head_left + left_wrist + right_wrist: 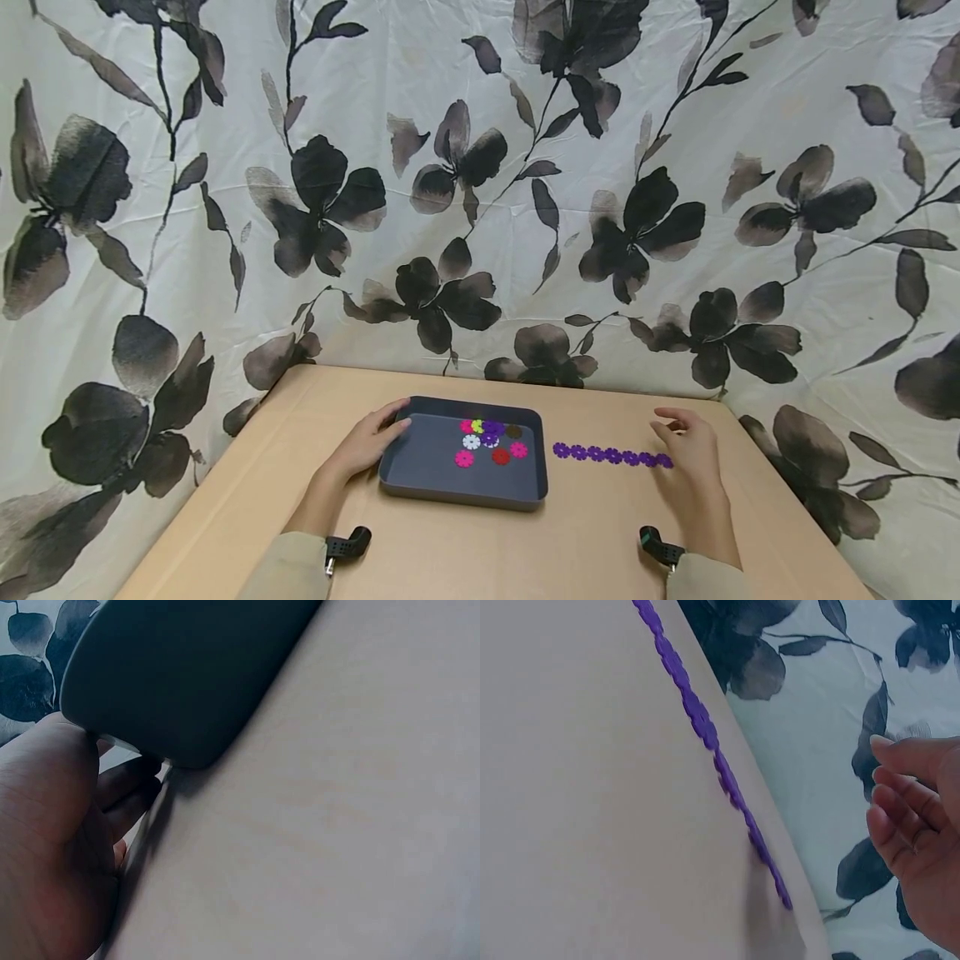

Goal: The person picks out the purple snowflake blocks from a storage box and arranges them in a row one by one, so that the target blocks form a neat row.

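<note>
My left hand grips the left edge of a dark grey tray, its thumb at the rim. In the left wrist view the fingers reach round the tray's corner, partly hidden. Inside the tray lie several flower-shaped plastic discs in pink, white, red, brown, yellow and purple. To its right, a row of linked purple flower discs runs across the table. My right hand is just beyond the row's right end, holding nothing, fingers loosely bent. The right wrist view shows that hand apart from the purple chain.
The tray and chain rest on a light wooden-coloured table. Behind it hangs a white cloth with dark floral print, reaching down past the table's back and side edges. Each wrist wears a black strap-mounted device.
</note>
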Demonstrator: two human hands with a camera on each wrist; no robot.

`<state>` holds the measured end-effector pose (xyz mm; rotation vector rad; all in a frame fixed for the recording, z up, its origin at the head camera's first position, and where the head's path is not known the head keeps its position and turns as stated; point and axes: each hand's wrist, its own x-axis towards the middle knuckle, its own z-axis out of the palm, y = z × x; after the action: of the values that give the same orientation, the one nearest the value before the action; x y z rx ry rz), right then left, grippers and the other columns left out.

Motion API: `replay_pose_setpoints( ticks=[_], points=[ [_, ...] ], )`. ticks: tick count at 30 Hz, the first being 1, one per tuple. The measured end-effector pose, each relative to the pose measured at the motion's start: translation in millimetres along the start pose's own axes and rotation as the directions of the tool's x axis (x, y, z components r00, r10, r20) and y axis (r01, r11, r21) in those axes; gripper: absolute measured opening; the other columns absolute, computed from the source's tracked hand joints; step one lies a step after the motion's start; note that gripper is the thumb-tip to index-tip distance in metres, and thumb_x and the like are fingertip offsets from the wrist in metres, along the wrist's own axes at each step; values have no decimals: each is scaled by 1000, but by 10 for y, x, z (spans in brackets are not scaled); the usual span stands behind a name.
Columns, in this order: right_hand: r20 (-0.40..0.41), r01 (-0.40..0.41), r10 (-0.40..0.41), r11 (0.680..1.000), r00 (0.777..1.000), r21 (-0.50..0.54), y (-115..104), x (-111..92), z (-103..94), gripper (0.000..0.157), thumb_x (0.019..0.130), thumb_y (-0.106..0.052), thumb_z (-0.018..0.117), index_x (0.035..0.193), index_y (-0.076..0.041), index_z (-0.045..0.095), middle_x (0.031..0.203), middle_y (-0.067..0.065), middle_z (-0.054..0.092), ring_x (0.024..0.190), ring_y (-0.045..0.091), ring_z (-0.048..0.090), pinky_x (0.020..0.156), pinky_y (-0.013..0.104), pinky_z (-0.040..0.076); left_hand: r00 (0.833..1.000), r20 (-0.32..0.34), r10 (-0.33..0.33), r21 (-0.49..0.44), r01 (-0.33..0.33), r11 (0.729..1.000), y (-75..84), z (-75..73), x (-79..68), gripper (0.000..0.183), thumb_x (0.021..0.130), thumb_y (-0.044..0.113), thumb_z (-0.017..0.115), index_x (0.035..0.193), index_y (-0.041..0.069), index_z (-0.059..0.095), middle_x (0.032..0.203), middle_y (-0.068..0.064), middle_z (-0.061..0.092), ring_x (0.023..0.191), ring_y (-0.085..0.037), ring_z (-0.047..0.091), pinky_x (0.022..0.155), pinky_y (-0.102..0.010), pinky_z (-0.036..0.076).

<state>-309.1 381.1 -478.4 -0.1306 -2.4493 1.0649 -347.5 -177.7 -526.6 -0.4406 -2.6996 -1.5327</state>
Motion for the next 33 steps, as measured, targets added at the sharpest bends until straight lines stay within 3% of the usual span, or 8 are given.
replay_pose_setpoints(
  ticks=[6,13,27,33],
  points=[
    [35,53,-56,995,998,79,-217,48,184,29,100,-18,72,125,-2,73,118,20,72,93,4,60,75,5,49,1000,3,3,-6,-3,1000,1,1,8,63,106,51,56,160,22,43,165,-12,42,155,-38,35,127,-59,28],
    [129,85,-116,971,985,224,-521,36,486,28,99,-17,73,124,-3,73,120,21,70,100,15,63,78,13,54,1000,3,2,-3,-2,1000,-13,6,14,63,106,51,56,160,23,43,166,-11,41,155,-38,35,127,-59,28],
    [263,168,-255,935,931,312,-1004,-61,1082,22,95,-10,76,117,-7,76,115,19,73,95,18,69,83,19,58,1000,3,13,-6,-13,1000,-7,11,20,59,107,46,56,160,22,43,166,-11,41,155,-38,35,127,-60,28],
    [345,180,-291,931,892,319,-1157,-88,1286,24,95,-9,77,119,-7,75,117,22,73,95,18,69,87,25,60,1000,0,10,-15,-10,1000,-11,12,21,58,107,44,56,160,24,43,165,-11,42,155,-37,35,127,-59,28]
  ],
)
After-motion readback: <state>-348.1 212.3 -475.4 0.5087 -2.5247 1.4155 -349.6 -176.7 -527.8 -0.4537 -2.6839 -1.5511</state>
